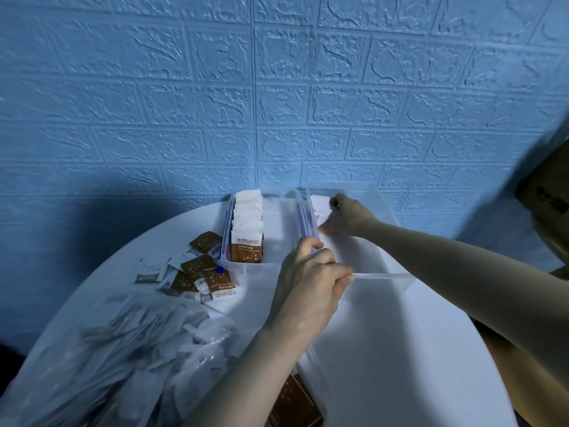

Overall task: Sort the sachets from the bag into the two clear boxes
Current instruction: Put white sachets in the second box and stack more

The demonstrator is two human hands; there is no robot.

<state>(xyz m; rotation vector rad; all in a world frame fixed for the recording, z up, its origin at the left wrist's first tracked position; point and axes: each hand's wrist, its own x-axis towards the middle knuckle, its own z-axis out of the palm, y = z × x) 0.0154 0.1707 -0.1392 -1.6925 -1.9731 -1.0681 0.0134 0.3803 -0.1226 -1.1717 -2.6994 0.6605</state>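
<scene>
Two clear boxes stand side by side on a round white table (400, 349). The left box (243, 268) holds an upright row of brown-and-white sachets (248, 238). My left hand (308, 285) grips the near rim of the right box (381, 275). My right hand (345, 215) reaches into the far end of that box and pinches white sachets (320, 204) standing there. A clear plastic bag (117, 359) full of sachets lies at the near left. Several loose sachets (197, 272) lie scattered left of the boxes.
A blue brick-pattern wall rises right behind the table. A cardboard box (551, 198) sits at the right edge. More brown sachets (295, 402) show at the table's near edge, under my left forearm.
</scene>
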